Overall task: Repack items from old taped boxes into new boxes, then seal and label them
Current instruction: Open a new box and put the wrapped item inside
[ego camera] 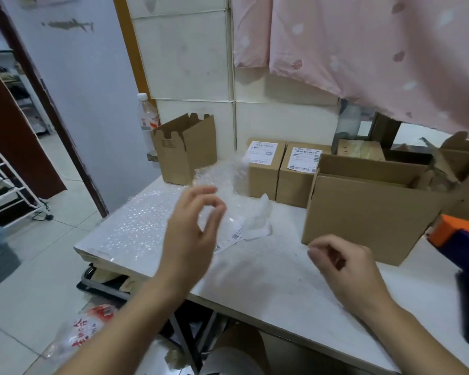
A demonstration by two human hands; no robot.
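Both hands hover over the white worktop (pixel 268 282). The left hand (pixel 192 228) is raised in front of a crumpled sheet of bubble wrap (pixel 222 174); its thumb and forefinger curve into a ring, and I cannot tell whether they pinch the clear wrap. The right hand (pixel 347 263) hangs with its fingers (pixel 320 255) loosely curled, grasping nothing.

A large open box (pixel 363 217) stands just beyond the right hand. Behind the wrap, two sealed boxes with white labels (pixel 266 169) (pixel 301 177) stand side by side, touching. A taller open box (pixel 184 150) stands at the far left corner beside a plastic bottle (pixel 146 112). A small white wrapped bundle (pixel 260 220) lies near the wrap. An orange and blue tape dispenser (pixel 460 234) sits at the right edge.
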